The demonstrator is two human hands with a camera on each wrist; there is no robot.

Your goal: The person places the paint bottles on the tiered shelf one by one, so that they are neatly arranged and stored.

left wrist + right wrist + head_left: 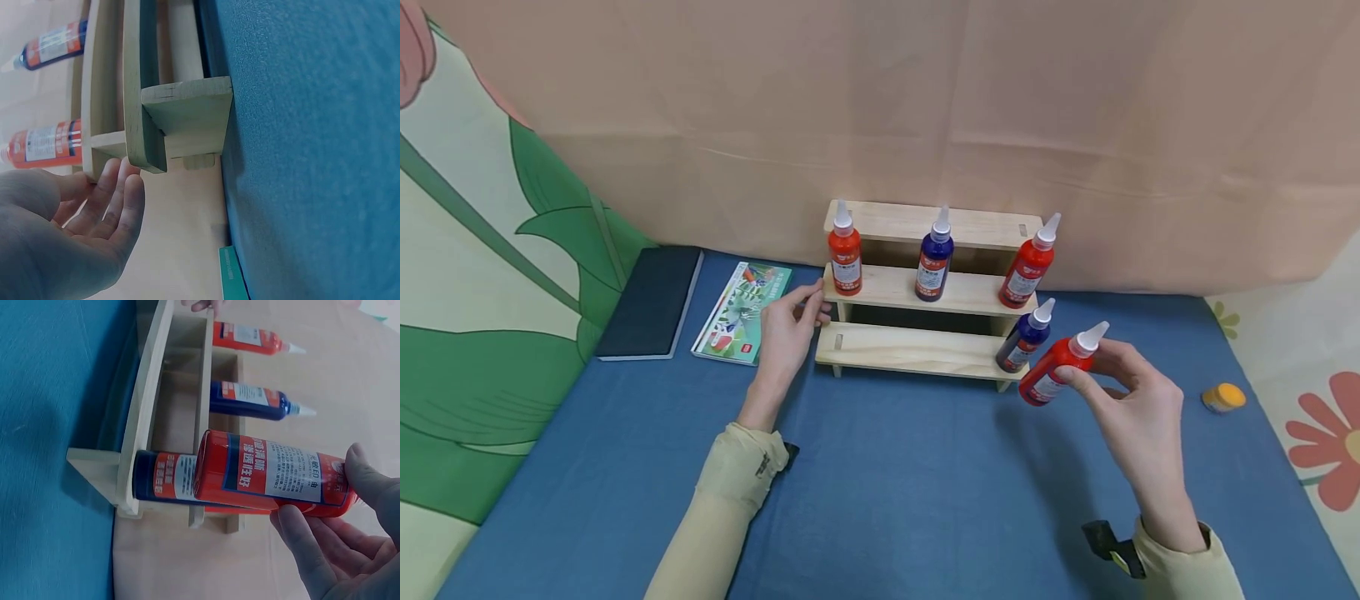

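Note:
My right hand (1138, 408) grips a red bottle (1056, 371) with a white pointed cap, thumb on one side and fingers on the other. The bottle is tilted, just off the right end of the bottom step of a three-tier wooden rack (917, 350). On that step's right end stands a dark blue bottle (1024, 340). The middle step bears a red bottle (846, 260) at left, a blue bottle (934, 262) at centre and another red bottle (1027, 268) at right. My left hand (786, 333) holds the middle step's left end between thumb and fingers (128, 209).
A green illustrated book (745, 312) and a dark notebook (651, 304) lie left of the rack. At the far right of the blue cloth (887, 483) lies a small yellow-capped jar (1223, 397). A beige backdrop (887, 100) hangs close behind the rack.

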